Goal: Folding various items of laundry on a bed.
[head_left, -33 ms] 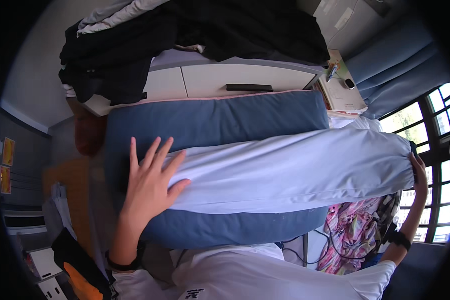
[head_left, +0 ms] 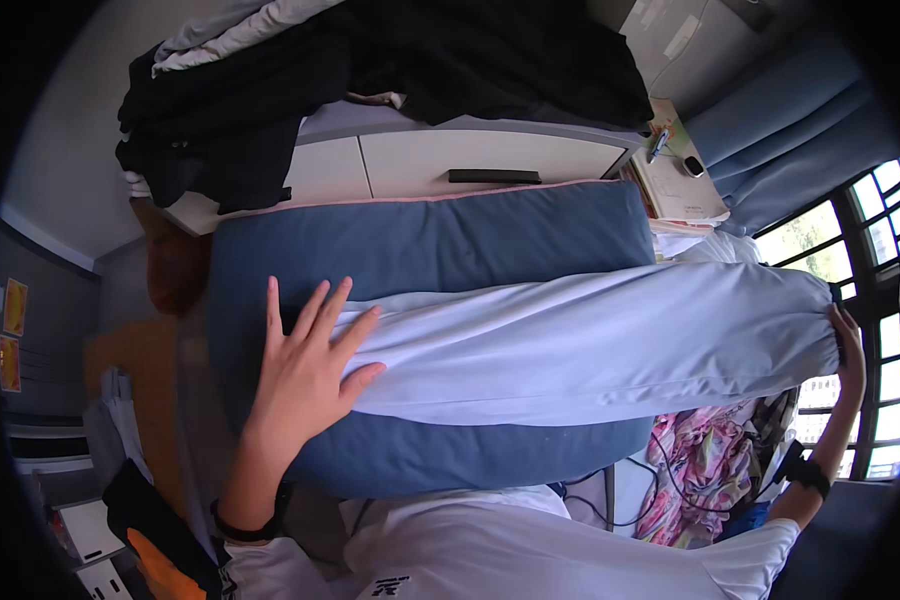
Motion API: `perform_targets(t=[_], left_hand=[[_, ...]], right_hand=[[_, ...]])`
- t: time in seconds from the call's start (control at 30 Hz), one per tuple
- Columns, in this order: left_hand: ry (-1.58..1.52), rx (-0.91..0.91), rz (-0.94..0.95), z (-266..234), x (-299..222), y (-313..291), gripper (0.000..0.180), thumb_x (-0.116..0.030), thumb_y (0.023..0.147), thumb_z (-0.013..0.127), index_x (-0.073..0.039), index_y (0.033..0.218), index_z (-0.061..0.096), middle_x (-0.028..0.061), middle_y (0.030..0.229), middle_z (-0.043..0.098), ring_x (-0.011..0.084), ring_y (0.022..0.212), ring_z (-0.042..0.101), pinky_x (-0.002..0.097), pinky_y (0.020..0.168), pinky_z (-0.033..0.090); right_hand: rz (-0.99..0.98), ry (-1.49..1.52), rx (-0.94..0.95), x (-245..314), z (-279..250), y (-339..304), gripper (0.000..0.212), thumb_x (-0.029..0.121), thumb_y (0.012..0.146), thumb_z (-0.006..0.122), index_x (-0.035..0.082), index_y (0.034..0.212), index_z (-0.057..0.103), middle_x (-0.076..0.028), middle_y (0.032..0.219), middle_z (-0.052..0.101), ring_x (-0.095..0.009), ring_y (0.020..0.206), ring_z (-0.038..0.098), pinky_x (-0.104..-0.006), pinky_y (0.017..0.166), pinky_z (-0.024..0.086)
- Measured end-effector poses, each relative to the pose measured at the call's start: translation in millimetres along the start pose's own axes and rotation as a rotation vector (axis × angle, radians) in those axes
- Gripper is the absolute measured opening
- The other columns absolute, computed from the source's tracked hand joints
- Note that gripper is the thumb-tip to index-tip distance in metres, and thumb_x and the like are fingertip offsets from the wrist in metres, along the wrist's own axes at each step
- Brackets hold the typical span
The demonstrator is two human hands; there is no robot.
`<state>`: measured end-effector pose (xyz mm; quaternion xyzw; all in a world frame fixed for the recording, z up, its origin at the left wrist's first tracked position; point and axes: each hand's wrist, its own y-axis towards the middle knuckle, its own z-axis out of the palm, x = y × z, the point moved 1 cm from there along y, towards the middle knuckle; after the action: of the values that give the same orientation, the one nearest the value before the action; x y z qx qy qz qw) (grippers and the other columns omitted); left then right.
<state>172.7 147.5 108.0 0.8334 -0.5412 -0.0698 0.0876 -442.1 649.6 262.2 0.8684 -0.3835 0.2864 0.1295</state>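
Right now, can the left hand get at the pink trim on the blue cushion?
Probably yes: the left hand lies spread at the left end of the pale garment, apparently gripping nothing, and only bare blue cushion shows between its fingertips and the pink trim.

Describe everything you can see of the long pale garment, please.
The pale blue-grey garment looks like soft, smooth cloth, with lengthwise folds and a gathered right end. It lies across the blue cushion, extending beyond its right side. The left hand rests spread on the garment's left end; the right hand touches the gathered end, its grip partly hidden.
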Motion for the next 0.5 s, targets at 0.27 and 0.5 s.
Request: perform_targets(t=[0.27,0.5], left_hand=[[-0.349,0.145,0.009,24.8,-21.0,-1.3,0.052,-0.036,0.092,0.061,-0.020,0.140,0.050,0.0170,0.150,0.038,0.0363,0.139,0.034,0.0613,0.115,0.013],[-1.118,-0.214,-0.390,43.9,16.3,-41.1,0.070,-0.056,0.102,0.025,-0.003,0.147,0.033,0.0184,0.143,0.043,0.0283,0.122,0.052,0.0379,0.100,0.045]], right_hand=[[-0.125,0.391,-0.150,206.3,-3.9,-12.5,0.037,0.016,0.096,0.053,0.001,0.129,0.058,-0.009,0.139,0.051,-0.020,0.126,0.052,-0.0311,0.104,0.043],[-0.330,0.445,0.616,407.3,297.3,-43.6,0.087,0.060,0.088,0.061,-0.003,0.142,0.036,-0.019,0.105,0.067,-0.022,0.089,0.067,-0.0312,0.077,0.055]])
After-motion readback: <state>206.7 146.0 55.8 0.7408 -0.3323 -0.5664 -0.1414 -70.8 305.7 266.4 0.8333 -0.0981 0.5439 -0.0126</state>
